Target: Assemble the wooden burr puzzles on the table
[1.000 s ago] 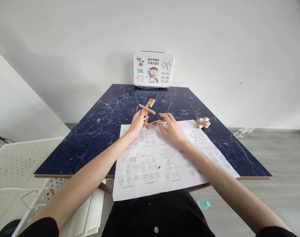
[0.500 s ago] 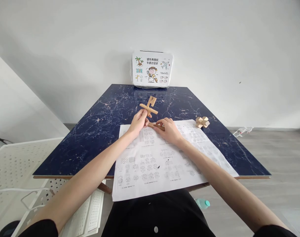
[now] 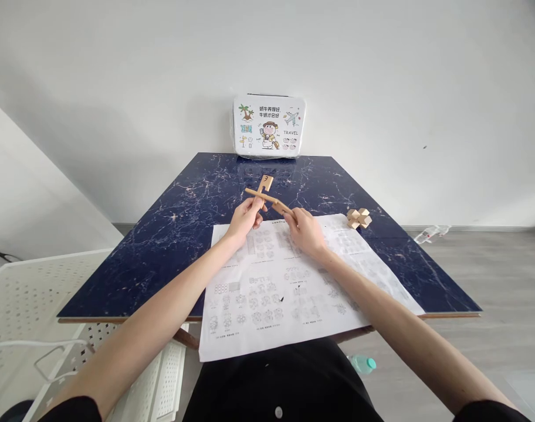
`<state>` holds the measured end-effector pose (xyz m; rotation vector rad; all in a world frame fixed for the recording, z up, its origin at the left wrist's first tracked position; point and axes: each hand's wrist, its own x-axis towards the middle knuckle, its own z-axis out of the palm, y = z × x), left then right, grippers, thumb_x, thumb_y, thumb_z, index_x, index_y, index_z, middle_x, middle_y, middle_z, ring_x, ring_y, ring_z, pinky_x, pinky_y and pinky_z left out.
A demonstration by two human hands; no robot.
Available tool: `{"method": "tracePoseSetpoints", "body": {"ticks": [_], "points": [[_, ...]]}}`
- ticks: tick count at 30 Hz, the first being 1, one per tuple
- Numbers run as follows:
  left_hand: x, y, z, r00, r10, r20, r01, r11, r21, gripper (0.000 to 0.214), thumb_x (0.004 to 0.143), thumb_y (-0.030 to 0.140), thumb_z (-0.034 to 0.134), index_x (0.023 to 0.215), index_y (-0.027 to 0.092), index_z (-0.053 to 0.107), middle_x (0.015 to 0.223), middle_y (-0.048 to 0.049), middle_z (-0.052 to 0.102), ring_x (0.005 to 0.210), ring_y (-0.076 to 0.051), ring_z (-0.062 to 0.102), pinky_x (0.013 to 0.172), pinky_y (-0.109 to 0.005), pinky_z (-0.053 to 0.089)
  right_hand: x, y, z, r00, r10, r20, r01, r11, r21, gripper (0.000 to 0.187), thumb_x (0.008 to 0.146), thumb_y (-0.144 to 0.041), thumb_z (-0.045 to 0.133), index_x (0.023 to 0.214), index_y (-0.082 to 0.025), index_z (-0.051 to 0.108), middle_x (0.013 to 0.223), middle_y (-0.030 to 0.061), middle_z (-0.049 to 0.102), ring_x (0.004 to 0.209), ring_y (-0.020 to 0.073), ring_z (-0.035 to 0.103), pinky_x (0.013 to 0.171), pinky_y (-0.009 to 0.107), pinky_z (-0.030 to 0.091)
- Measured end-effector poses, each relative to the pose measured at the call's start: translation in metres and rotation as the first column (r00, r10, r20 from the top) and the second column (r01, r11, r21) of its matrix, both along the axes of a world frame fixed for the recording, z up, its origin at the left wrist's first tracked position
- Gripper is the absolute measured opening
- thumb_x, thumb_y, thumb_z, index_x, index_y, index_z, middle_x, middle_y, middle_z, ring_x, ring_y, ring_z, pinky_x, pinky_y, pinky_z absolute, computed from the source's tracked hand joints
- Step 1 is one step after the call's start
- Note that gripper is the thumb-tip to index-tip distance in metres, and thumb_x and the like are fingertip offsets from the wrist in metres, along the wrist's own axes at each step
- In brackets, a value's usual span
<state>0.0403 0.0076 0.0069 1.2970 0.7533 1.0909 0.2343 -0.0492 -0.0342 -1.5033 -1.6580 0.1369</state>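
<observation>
Over the far edge of a printed sheet, my left hand (image 3: 245,221) is closed on two crossed wooden puzzle pieces. One is a notched piece (image 3: 266,181) with a dark mark like a 3, pointing away from me; the other is a narrow bar (image 3: 258,194) lying across it. My right hand (image 3: 308,231) pinches another notched wooden piece (image 3: 281,207) by its near end. Its far end meets or overlaps the right end of the crossbar; I cannot tell whether they interlock. Fingers hide the lower parts of the pieces. The instruction sheet (image 3: 267,328) shows small diagrams.
An assembled wooden burr puzzle (image 3: 358,218) rests by the sheet's far right corner. A white cartoon case (image 3: 268,127) stands at the back of the blue marbled table (image 3: 162,258). A white perforated rack (image 3: 25,281) is at left, and a bottle (image 3: 363,364) is below the table.
My right hand has raised its wooden piece from low over the sheet to the crossbar's right end. The crossed pieces in my left hand have turned slightly.
</observation>
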Motion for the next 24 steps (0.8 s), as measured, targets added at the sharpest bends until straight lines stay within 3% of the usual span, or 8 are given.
{"method": "tracePoseSetpoints", "body": {"ticks": [3,6,9,13,17,24], "points": [[-0.001,0.003,-0.002,0.999,-0.001,0.039,0.002,0.999,-0.038,0.023,0.104,0.038,0.069,0.095,0.017,0.067,0.093,-0.0004,0.062,0.053,-0.002,0.046,0.045,-0.019,0.03,-0.003,-0.004,0.013,0.954,0.035,-0.298,-0.038,0.999,-0.004,0.036,0.11,-0.053,0.045,0.087,-0.026,0.051,0.076,0.003,0.059,0.064,0.0195,0.051,0.062,0.035,0.038],[-0.001,0.003,-0.001,0.998,-0.014,0.066,0.017,0.998,-0.053,0.023,0.102,0.039,0.072,0.095,0.017,0.067,0.093,-0.0007,0.062,0.055,-0.002,0.046,0.046,-0.019,0.029,-0.008,-0.009,0.024,0.833,0.214,-0.51,-0.212,0.975,0.062,0.042,0.106,-0.066,0.05,0.096,-0.026,0.057,0.073,-0.0017,0.051,0.061,0.016,0.046,0.059,0.033,0.037],[-0.001,0.0,0.001,0.995,-0.049,0.089,0.056,0.996,-0.068,0.024,0.1,0.04,0.074,0.095,0.018,0.067,0.095,-0.001,0.062,0.055,-0.003,0.046,0.046,-0.02,0.029,-0.013,-0.013,0.031,0.705,0.337,-0.624,-0.382,0.922,0.067,0.048,0.1,-0.075,0.057,0.101,-0.027,0.058,0.072,-0.0053,0.039,0.057,0.0137,0.035,0.054,0.033,0.032],[0.0,-0.003,0.003,0.982,-0.151,0.114,0.163,0.982,-0.098,0.027,0.095,0.041,0.079,0.095,0.018,0.067,0.095,-0.0016,0.063,0.056,-0.004,0.045,0.046,-0.021,0.029,-0.015,-0.017,0.036,0.594,0.374,-0.712,-0.498,0.866,0.039,0.053,0.099,-0.08,0.057,0.092,-0.028,0.053,0.074,-0.005,0.033,0.059,0.0136,0.028,0.053,0.033,0.028],[-0.001,-0.006,0.005,0.958,-0.256,0.128,0.272,0.953,-0.134,0.031,0.092,0.043,0.082,0.094,0.017,0.066,0.088,0.0001,0.06,0.054,-0.004,0.042,0.047,-0.023,0.028,-0.014,-0.018,0.037,0.586,0.362,-0.725,-0.521,0.853,0.005,0.056,0.098,-0.082,0.056,0.086,-0.028,0.047,0.075,-0.0042,0.032,0.06,0.0143,0.027,0.053,0.033,0.028],[0.0,-0.005,0.006,0.939,-0.307,0.151,0.332,0.926,-0.18,0.025,0.097,0.04,0.078,0.096,0.018,0.067,0.075,0.0036,0.05,0.049,-0.005,0.034,0.046,-0.023,0.026,-0.015,-0.015,0.032,0.629,0.322,-0.708,-0.455,0.89,0.001,0.06,0.094,-0.084,0.061,0.081,-0.028,0.043,0.07,-0.0061,0.03,0.056,0.0122,0.025,0.048,0.03,0.023]]}}
